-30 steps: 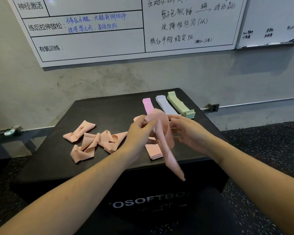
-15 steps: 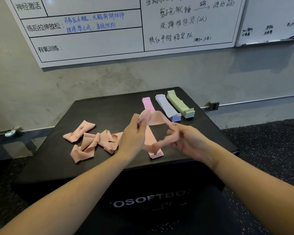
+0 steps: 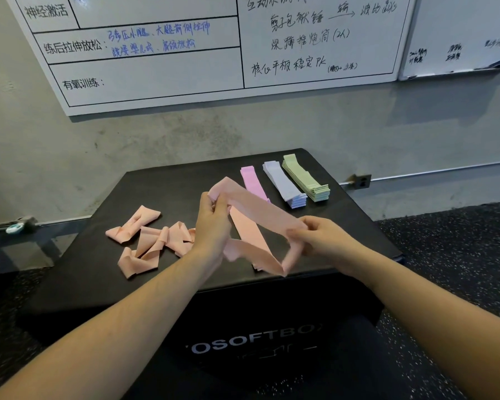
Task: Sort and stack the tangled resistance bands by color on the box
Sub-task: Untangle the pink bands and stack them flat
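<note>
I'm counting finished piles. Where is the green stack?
In the head view, the green stack lies at the black box's far right corner, just right of the lavender stack.

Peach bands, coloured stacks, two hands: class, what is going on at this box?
A person is sorting resistance bands on a black soft box. The left hand and right hand hold one peach band stretched open above the peach stack. Tangled peach bands wait at the left. Pink, lavender and green stacks lie behind.
</note>
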Demonstrator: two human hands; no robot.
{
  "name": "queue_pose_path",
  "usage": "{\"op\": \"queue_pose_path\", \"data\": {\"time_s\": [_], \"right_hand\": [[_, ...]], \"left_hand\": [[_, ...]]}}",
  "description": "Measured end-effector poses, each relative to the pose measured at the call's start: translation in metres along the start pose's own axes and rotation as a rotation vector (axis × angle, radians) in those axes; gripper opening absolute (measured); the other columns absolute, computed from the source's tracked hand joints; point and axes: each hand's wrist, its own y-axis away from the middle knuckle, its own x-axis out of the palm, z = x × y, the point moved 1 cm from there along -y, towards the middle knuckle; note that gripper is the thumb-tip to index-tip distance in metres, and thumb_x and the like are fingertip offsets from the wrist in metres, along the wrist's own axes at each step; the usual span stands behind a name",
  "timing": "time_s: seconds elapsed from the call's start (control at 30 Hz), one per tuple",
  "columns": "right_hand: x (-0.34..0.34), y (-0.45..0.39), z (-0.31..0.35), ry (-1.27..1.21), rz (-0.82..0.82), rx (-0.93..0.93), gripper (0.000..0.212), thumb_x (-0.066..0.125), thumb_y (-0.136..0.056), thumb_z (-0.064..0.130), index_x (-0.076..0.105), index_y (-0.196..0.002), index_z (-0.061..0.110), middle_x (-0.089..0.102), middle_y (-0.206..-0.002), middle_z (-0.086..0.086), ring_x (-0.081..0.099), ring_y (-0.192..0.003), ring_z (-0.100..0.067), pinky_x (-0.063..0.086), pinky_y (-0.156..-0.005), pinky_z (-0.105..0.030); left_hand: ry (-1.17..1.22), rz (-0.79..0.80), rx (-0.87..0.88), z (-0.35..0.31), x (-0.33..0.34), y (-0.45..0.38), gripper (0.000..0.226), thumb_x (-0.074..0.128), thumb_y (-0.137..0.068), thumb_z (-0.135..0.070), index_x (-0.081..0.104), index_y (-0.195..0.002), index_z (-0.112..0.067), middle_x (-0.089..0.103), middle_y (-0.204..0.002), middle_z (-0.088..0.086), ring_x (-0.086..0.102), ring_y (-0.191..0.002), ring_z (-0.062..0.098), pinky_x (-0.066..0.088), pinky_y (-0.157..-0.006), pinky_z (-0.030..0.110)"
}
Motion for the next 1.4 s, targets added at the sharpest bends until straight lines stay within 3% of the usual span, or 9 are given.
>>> {"op": "queue_pose_path", "data": {"time_s": [0.2,0.3,0.4,0.53,0.73,1.03,1.13,1.27,1.4], "right_hand": [[-0.002,-0.003,-0.005,-0.723,0.081,0.222,0.023,0.049,-0.106,0.022,0.062,-0.12,0.007,0.065,-0.077,-0.009,0.073,-0.079,-0.021,0.064,-0.076,-0.041],[-0.001,0.0,0.002,-0.891,0.169,0.321,0.025,0.048,-0.105,0.029,0.059,-0.113,0.007,0.041,-0.063,0.003,0.043,-0.049,-0.007,0.054,-0.05,-0.024],[0.005,0.006,0.002,-0.599,0.268,0.309,0.035,0.073,-0.085,0.027,0.057,-0.112,0.012,0.039,-0.067,0.003,0.028,-0.049,-0.005,0.037,-0.044,-0.015],[0.007,0.001,-0.013,0.101,0.085,0.199,0.049,0.078,-0.078,0.011,0.049,-0.115,0.021,0.06,-0.112,-0.007,0.061,-0.085,-0.018,0.047,-0.068,-0.029],[-0.007,-0.018,-0.027,-0.176,-0.275,0.09,0.031,0.07,-0.09,0.01,0.053,-0.116,0.015,0.068,-0.101,-0.007,0.067,-0.082,-0.02,0.058,-0.083,-0.042],[0.0,-0.001,-0.009,-0.804,0.069,0.191,0.027,0.059,-0.099,0.015,0.064,-0.123,0.002,0.074,-0.109,-0.014,0.072,-0.098,-0.025,0.062,-0.078,-0.037],[0.002,0.005,0.0,-0.788,0.177,0.177,0.021,0.052,-0.103,0.019,0.066,-0.107,0.004,0.069,-0.078,-0.009,0.071,-0.076,-0.02,0.059,-0.077,-0.036],[0.0,0.007,0.001,-0.603,0.274,0.205,0.02,0.054,-0.099,0.027,0.056,-0.085,0.014,0.034,-0.059,0.003,0.03,-0.047,-0.008,0.033,-0.047,-0.02],[-0.004,0.005,-0.007,-0.184,0.228,0.133,0.035,0.076,-0.086,0.018,0.057,-0.114,0.014,0.055,-0.071,0.003,0.044,-0.052,-0.008,0.033,-0.045,-0.019]], "left_hand": [[-0.03,0.084,-0.044,0.014,0.0,0.002,0.011,0.045,-0.107,-0.031,0.056,-0.105,-0.031,0.061,-0.109,-0.013,0.057,-0.108,0.001,0.043,-0.104,0.031],[-0.037,0.06,-0.116,0.016,0.0,0.002,0.014,0.042,-0.108,-0.03,0.055,-0.114,-0.027,0.059,-0.104,-0.007,0.055,-0.102,0.009,0.041,-0.107,0.038],[0.035,0.003,-0.158,0.011,0.004,0.001,0.019,0.04,-0.107,-0.027,0.053,-0.121,-0.024,0.059,-0.104,-0.004,0.053,-0.097,0.011,0.041,-0.097,0.037],[0.226,-0.045,-0.27,0.0,0.005,-0.004,0.016,0.038,-0.107,-0.029,0.054,-0.108,-0.033,0.063,-0.107,-0.003,0.056,-0.096,0.014,0.04,-0.075,0.032],[0.226,0.007,-0.251,0.001,0.003,-0.003,0.019,0.036,-0.109,-0.026,0.053,-0.117,-0.027,0.06,-0.1,-0.002,0.054,-0.089,0.012,0.041,-0.07,0.028],[0.142,0.007,-0.234,0.012,0.003,-0.007,0.025,0.036,-0.105,-0.015,0.056,-0.12,-0.02,0.062,-0.093,-0.007,0.056,-0.09,0.002,0.041,-0.075,0.022],[0.182,-0.019,-0.291,0.014,0.0,-0.01,0.02,0.041,-0.107,-0.024,0.056,-0.12,-0.027,0.065,-0.106,-0.004,0.06,-0.097,0.008,0.044,-0.077,0.026],[0.253,-0.015,-0.336,0.011,-0.006,-0.015,0.014,0.043,-0.105,-0.029,0.054,-0.113,-0.032,0.068,-0.118,0.003,0.066,-0.1,0.02,0.049,-0.076,0.037],[0.263,-0.03,-0.311,0.008,-0.012,-0.019,0.016,0.037,-0.108,-0.027,0.049,-0.118,-0.028,0.067,-0.113,0.004,0.069,-0.095,0.022,0.052,-0.064,0.035]]}}
